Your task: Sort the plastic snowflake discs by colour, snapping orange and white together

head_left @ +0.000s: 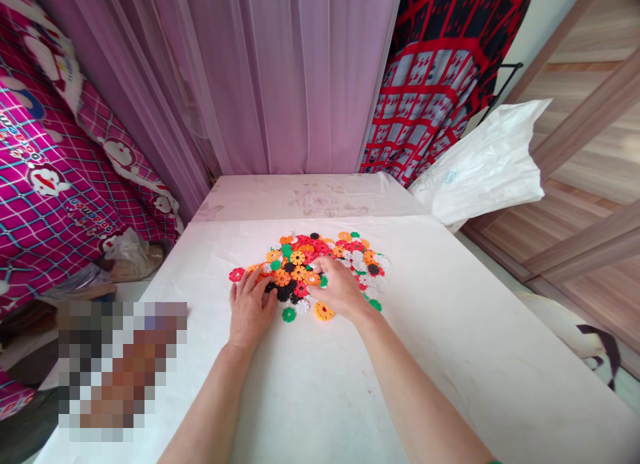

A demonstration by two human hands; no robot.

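Observation:
A heap of notched plastic discs (299, 273) in red, orange, green, black and white lies on the white-covered table. At the heap's left edge, my left hand (251, 305) rests with its fingers spread over orange and black discs. My right hand (336, 285) reaches in from the right, thumb and forefinger curved round a small white and orange piece, too small to make out well. An orange disc (324, 311) lies just below that hand, with a green disc (289, 315) to its left. A red disc (237, 275) sits at the far left.
The white table cover (310, 397) stretches around the heap. Behind stands a purple curtain (300, 77). A white bag (485, 164) is at the right back corner, near wooden doors (590, 151). Patterned pink cloth (75, 157) hangs at left; a blurred patch covers the table's left edge.

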